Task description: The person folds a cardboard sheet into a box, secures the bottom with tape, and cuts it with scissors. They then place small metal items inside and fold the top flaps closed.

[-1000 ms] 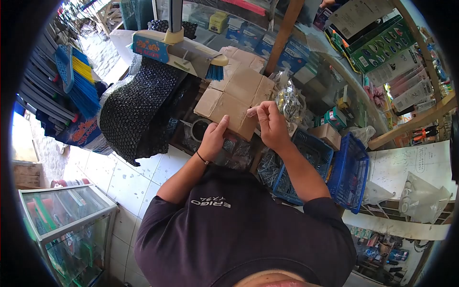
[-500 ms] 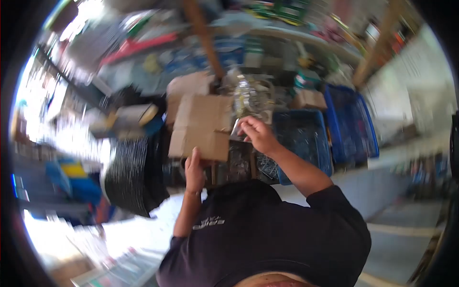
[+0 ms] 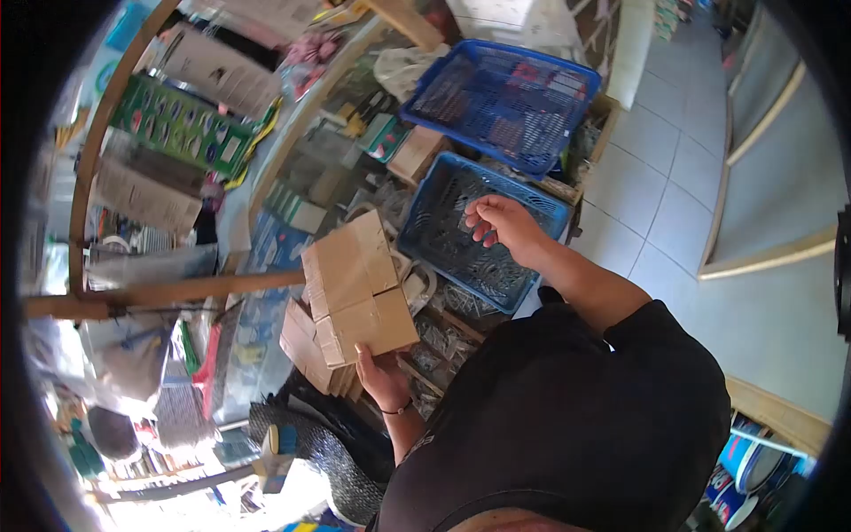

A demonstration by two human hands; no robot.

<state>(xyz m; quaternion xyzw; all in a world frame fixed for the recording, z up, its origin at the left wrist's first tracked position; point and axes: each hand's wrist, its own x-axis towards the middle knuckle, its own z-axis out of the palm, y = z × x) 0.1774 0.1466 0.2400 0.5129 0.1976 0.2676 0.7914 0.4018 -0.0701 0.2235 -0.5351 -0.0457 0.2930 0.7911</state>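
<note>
My left hand (image 3: pixel 383 381) grips the lower edge of a flattened cardboard box (image 3: pixel 363 284), thumb on top and the other fingers hidden underneath. The box is brown, with fold lines across it. Above a blue plastic basket (image 3: pixel 425 208) hovers my right hand (image 3: pixel 505 226), its fingers loosely bent with gaps between them. I see nothing in that hand. Inside the basket lie small items I cannot make out. More folded cardboard (image 3: pixel 304 346) is below and left of the box.
A second, darker blue basket (image 3: pixel 505 102) stands beyond the first. A small carton (image 3: pixel 418 153) sits beside them. A wooden post (image 3: pixel 204 285) crosses on the left, near hanging goods. Compartments with small metal pieces (image 3: pixel 434 350) lie by my body. Tiled floor (image 3: pixel 656 177) runs along the right.
The view has turned to the right. My right hand has moved away from the cardboard to over the basket. My left hand still holds the cardboard, which now appears more tilted.
</note>
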